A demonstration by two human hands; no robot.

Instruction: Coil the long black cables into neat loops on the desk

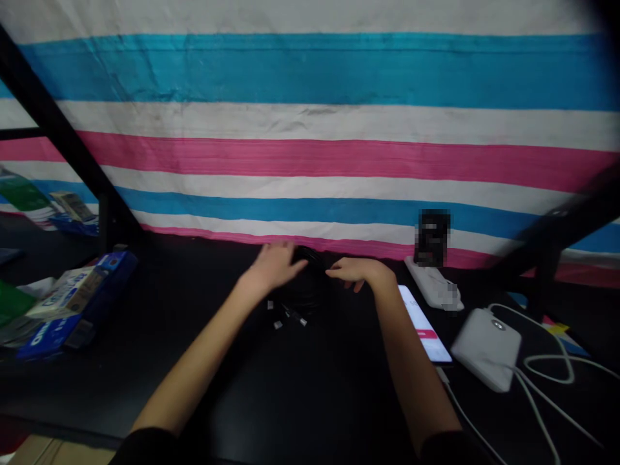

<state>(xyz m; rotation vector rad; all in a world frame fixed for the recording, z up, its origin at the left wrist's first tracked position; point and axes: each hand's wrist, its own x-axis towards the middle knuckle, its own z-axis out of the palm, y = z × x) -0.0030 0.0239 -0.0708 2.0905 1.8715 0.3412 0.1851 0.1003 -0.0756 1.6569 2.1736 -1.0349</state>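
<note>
Near the back of the black table, a bundle of black cables lies between my hands. Several of its metal-tipped plugs point toward me. My left hand is at the left of the bundle, palm down, with the thumb held away from the fingers and nothing seen in it. To the right of the cables is my right hand, its wrist bent and its fingers loosely apart, pointing left. I see nothing in its grasp. Black cable on black table makes exact contact hard to make out.
On the right are a lit phone, a white power strip, a white power bank and loose white cords. Blue packaging lies left. A striped sheet hangs behind; dark frame bars stand at both sides.
</note>
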